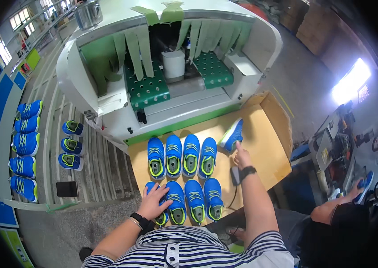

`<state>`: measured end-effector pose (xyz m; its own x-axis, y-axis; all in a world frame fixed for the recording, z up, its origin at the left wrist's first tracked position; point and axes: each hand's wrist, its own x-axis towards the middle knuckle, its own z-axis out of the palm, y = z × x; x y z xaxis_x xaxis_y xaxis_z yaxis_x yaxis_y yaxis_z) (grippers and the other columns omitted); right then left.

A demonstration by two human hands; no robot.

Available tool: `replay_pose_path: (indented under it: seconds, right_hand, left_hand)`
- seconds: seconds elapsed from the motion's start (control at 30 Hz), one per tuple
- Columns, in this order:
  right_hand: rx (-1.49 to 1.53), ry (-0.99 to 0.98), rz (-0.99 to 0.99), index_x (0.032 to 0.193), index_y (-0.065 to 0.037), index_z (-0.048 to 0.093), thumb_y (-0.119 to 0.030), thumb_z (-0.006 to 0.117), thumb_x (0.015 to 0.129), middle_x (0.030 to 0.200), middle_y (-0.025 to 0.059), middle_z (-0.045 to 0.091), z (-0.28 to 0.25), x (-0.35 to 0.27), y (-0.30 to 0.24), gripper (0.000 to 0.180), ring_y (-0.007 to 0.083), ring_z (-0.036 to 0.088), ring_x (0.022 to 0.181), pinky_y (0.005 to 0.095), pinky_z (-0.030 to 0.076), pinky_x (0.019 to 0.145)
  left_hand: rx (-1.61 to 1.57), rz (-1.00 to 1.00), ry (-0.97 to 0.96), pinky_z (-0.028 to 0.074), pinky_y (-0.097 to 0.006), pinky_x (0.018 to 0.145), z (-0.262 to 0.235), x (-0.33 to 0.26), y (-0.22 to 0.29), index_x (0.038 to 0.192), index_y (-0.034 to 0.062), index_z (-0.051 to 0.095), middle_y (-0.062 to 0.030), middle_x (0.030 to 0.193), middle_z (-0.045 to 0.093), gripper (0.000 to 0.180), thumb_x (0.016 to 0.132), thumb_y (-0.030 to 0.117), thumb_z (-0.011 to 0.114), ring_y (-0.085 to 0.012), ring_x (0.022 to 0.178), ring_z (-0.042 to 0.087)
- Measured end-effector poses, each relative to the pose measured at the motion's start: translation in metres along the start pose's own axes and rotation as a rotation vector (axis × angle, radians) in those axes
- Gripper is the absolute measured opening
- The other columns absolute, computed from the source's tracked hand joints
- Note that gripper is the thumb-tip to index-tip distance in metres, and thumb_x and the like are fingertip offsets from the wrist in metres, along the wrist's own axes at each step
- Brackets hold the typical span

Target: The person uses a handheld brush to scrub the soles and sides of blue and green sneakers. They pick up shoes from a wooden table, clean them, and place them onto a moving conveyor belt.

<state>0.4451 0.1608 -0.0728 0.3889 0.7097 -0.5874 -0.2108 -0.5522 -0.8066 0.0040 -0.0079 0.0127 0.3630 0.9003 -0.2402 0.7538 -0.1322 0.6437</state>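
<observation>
Two rows of blue sneakers with lime-green trim and laces stand on a brown cardboard surface. My left hand lies with spread fingers over the leftmost near-row sneaker, hiding much of it. Three more sneakers, one of them this sneaker, stand to its right. Beyond them is the far row, with a sneaker among several set side by side. At the right, my right hand grips a single sneaker by its heel end. That shoe is tilted, its pale sole edge facing left.
Ahead stands a white machine with perforated green belts and hanging cloth strips. On the left, a rail rack bears several blue shoes and a flat black object. A grey corded device lies near my right wrist. Another person's hand holds a shoe far right.
</observation>
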Motion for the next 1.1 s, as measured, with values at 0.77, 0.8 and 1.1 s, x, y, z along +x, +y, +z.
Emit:
replay_pose_path:
  seconds: [0.77,0.8,1.1]
  right_hand:
    - [-0.291,-0.702,-0.941,0.156,-0.005,0.028,-0.013,0.083,0.077,0.150,0.0200,0.043,0.130,-0.253,-0.076,0.097,0.0340,0.042,0.141,0.0439,0.037,0.114]
    - [-0.427,-0.719,-1.002,0.157,-0.004,0.028,-0.014,0.083,0.077,0.153,0.0218,0.041,0.126,-0.253,-0.078,0.097,0.0364,0.037,0.145,0.0457,0.034,0.117]
    - [-0.642,-0.112,-0.746,0.155,0.003,0.024,-0.017,0.085,0.073,0.148,0.0291,0.041,0.105,-0.109,0.054,0.104,0.0431,0.040,0.139,0.0463,0.032,0.118]
  left_hand:
    - [-0.587,0.332,0.595,0.022,-0.048,0.123,-0.091,0.099,0.120,0.161,0.0081,0.011,-0.0248,0.166,0.006,0.108,0.078,0.013,0.082,-0.0424,0.153,0.016]
    - [-0.723,0.266,0.627,0.024,-0.046,0.123,-0.090,0.105,0.115,0.160,0.0071,0.013,-0.0245,0.165,0.011,0.104,0.079,0.008,0.078,-0.0404,0.152,0.020]
    - [-0.478,0.282,0.984,0.037,-0.040,0.114,-0.143,0.157,0.105,0.158,0.0072,0.017,-0.0186,0.144,0.043,0.090,0.084,-0.001,0.068,-0.0284,0.133,0.046]
